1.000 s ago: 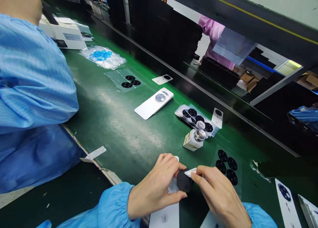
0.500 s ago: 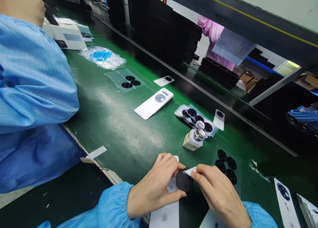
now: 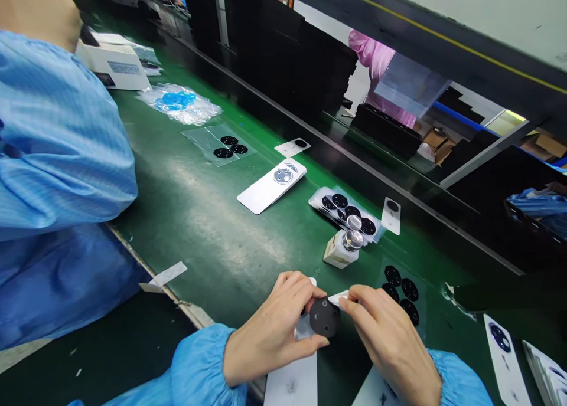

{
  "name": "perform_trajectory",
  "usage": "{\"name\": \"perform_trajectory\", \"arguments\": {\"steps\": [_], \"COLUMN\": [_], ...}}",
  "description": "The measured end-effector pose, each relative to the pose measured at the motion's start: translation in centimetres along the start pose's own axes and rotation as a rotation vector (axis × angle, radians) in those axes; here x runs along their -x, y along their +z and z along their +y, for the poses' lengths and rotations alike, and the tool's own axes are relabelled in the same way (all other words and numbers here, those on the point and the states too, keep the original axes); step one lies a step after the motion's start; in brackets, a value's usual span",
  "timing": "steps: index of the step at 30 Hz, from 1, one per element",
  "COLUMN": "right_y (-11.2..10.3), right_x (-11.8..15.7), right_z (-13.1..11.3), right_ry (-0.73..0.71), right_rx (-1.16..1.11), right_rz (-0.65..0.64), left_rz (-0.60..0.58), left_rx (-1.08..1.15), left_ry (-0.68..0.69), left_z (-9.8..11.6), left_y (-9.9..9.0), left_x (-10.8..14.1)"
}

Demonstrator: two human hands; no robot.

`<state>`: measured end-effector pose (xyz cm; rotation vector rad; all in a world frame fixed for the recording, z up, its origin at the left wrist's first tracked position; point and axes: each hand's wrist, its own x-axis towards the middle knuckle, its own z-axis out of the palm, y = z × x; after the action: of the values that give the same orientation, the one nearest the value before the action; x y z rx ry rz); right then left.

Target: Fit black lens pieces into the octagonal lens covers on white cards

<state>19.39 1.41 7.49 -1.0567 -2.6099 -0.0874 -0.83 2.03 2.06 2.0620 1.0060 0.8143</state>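
My left hand (image 3: 270,329) grips a dark round disc (image 3: 325,318) with small holes between thumb and fingertips. My right hand (image 3: 390,338) pinches a small white folded piece (image 3: 338,298), cloth or paper, its tip at the disc's upper right edge. Below my left hand lies a white panel (image 3: 292,379) with a faint mark. Another white panel (image 3: 372,388) is partly covered by my right hand. A square white bottle (image 3: 340,251) with a silver top stands just beyond both hands. To the right, a clear sheet (image 3: 420,320) bears several black discs.
Stacked bags of black discs (image 3: 330,202) lie behind the bottle. A white phone-shaped panel (image 3: 261,190) rests mid-bench. White panels (image 3: 505,359) are at the right. A co-worker's blue sleeve (image 3: 62,134) fills the left side. A dark ledge (image 3: 398,187) runs along the back.
The white piece has shifted slightly up off the disc's face to its edge, uncovering more of the disc. The whole view has moved a little.
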Motion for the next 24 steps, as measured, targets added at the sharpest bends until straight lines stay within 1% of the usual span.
{"name": "perform_trajectory", "arguments": {"steps": [3,5,9,12,15,19,24], "right_y": [-0.3,-0.4,-0.4,-0.4,-0.5,-0.6,-0.7], "right_x": [0.4,0.8,1.5,1.8,1.9,1.8,1.3], "right_z": [0.3,0.3,0.2,0.1,0.0,-0.2,-0.2], "right_ry": [0.032,0.038,0.029,0.043,0.012,0.006,-0.050], "right_rx": [0.026,0.025,-0.011,-0.008,0.002,-0.003,-0.004], "right_rz": [0.064,0.082,0.055,0.062,0.046,0.046,0.012], "left_rz": [0.008,0.000,-0.011,-0.003,0.001,-0.011,-0.014], "left_rx": [0.001,-0.002,-0.010,-0.009,-0.007,-0.015,-0.018], "left_ry": [-0.001,-0.007,-0.006,0.004,0.008,0.015,0.021], "left_z": [-0.1,-0.1,-0.1,0.0,0.2,0.4,0.2], "left_y": [0.0,-0.1,-0.1,-0.2,-0.2,-0.1,0.2], "left_x": [0.0,0.0,0.0,-0.1,-0.2,-0.1,0.0]}}
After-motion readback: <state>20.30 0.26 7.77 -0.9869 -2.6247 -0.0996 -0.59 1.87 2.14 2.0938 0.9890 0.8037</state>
